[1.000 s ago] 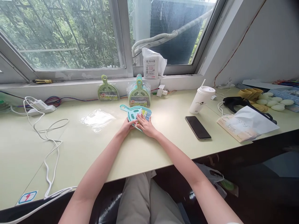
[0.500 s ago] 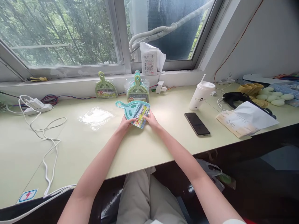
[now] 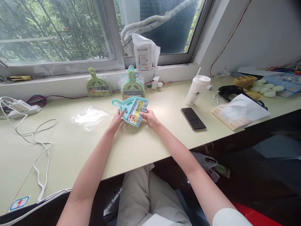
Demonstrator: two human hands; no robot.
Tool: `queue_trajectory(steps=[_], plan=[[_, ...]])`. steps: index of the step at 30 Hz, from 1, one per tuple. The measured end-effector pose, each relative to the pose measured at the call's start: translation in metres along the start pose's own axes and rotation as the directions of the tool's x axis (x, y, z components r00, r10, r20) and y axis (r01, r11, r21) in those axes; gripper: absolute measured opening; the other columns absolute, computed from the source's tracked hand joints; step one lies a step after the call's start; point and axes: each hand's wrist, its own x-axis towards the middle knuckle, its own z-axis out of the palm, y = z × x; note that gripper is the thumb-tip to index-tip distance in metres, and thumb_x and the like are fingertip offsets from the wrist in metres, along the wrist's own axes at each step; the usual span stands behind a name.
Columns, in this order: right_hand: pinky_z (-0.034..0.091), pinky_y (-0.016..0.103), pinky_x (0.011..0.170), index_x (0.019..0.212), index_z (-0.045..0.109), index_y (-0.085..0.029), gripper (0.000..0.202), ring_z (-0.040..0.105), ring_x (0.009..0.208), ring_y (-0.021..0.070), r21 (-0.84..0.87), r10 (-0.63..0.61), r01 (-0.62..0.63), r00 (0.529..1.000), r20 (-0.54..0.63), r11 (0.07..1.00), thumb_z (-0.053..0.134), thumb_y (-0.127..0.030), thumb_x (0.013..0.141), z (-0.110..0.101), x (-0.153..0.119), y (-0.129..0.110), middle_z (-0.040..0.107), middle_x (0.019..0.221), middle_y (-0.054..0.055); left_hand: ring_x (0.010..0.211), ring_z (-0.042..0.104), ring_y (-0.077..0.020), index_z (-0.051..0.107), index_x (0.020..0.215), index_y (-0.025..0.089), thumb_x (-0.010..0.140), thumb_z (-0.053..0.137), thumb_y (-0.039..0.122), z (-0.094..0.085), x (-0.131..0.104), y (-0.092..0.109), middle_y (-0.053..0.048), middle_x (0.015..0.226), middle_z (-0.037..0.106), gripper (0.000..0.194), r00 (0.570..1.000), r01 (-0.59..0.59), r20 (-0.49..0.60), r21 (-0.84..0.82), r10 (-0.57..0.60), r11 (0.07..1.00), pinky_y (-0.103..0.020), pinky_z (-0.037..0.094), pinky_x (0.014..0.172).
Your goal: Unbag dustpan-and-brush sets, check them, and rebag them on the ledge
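Observation:
Between my hands is a turquoise mini dustpan [image 3: 125, 106] with a blue-bristled brush and a colourful label [image 3: 136, 113] on it, held just over the table with its handle to the left. My left hand [image 3: 117, 120] grips the dustpan's lower left edge, thumb on top. On the right side, my right hand [image 3: 150, 117] pinches the edge by the label. Clear plastic bags [image 3: 89, 117] lie flat left of my left hand. Behind, a bagged stack of dustpans [image 3: 132, 86] and a single green dustpan [image 3: 98, 84] lean against the wall below the window.
A phone [image 3: 193, 118], a white cup with a straw [image 3: 197, 90] and a tissue pack [image 3: 231, 114] are on the right. White cables [image 3: 45, 144] and a power strip [image 3: 24, 110] lie on the left. A box in plastic [image 3: 144, 56] stands on the sill.
My left hand has shifted left along the dustpan's edge, its thumb now off the label. The dustpan is turned slightly, showing more of its label. The whole view has shifted a little.

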Motion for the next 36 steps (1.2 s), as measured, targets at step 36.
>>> queue_trajectory(steps=[36], plan=[[0.061, 0.040, 0.089, 0.089, 0.073, -0.016, 0.019, 0.075, 0.080, 0.0198, -0.134, 0.053, -0.043, 0.996, 0.068, 0.990, 0.071, -0.008, 0.071, -0.010, -0.005, -0.008, 0.079, 0.093, 0.005, 0.118, 0.060, -0.0305, 0.063, 0.129, 0.017, 0.094, 0.042, 0.019, -0.041, -0.006, -0.006, -0.016, 0.116, 0.068, 0.041, 0.853, -0.085, -0.297, 0.733, 0.430, 0.675, -0.044, 0.041, 0.108]])
